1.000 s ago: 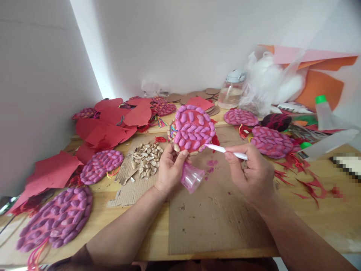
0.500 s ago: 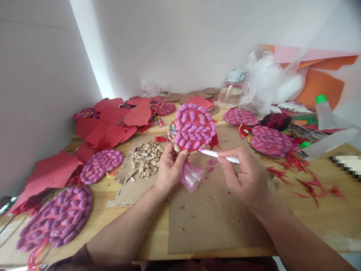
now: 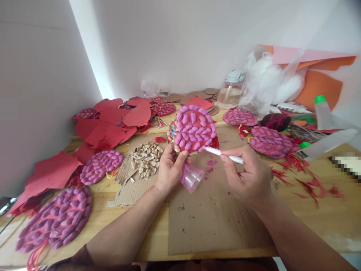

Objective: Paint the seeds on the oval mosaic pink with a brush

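My left hand (image 3: 170,169) is closed on the lower edge of a round red disc (image 3: 195,128) covered with pink-painted peanut shells. A few shells at its lower left edge are unpainted. The same hand also has a clear plastic cup (image 3: 193,178) with pink stains, tilted below the disc. My right hand (image 3: 246,171) pinches a white brush (image 3: 224,154), its pink tip at the disc's lower right edge. Both hands are above a cardboard sheet (image 3: 217,218) with pink paint spots.
Peanut shells (image 3: 145,160) lie piled on cardboard at the left. Finished-looking pink discs (image 3: 56,218) and red paper shapes (image 3: 105,131) lie at the left. At the back stand a jar (image 3: 229,92) and a plastic bag (image 3: 270,82). Red scraps (image 3: 307,184) and glue bottles (image 3: 327,143) lie at the right.
My right hand has shifted slightly right, and the brush tip has moved a little along the disc's lower edge to the right and up. My left hand stays nearly still.
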Tool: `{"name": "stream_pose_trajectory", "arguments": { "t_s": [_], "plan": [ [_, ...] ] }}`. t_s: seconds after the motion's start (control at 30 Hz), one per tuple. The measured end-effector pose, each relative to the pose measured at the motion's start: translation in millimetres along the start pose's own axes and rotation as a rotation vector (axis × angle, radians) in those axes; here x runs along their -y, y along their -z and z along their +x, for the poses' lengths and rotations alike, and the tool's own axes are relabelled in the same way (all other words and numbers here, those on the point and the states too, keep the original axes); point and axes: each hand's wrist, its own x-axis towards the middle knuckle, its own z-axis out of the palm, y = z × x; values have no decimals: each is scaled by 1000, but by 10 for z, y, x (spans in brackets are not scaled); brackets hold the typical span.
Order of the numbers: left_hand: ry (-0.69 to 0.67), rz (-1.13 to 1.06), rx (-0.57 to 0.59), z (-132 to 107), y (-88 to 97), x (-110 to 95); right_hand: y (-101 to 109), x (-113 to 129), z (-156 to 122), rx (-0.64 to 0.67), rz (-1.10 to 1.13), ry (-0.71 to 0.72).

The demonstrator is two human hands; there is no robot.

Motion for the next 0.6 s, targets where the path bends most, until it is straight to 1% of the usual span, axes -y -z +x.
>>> {"name": "stream_pose_trajectory", "arguments": {
  "t_s": [0.13, 0.3, 0.47, 0.6],
  "plan": [
    [8, 6, 7, 2, 3, -6, -3, 18, -3, 35, 40, 44],
    [13, 9, 0, 1, 6, 2, -1, 4, -10, -2, 7, -2],
    [-2, 19, 11, 0, 15, 8, -10, -8, -1, 59, 52, 26],
    [-11, 32, 17, 4, 24, 22, -8, -22, -4, -5, 5, -10]
  ]
}}
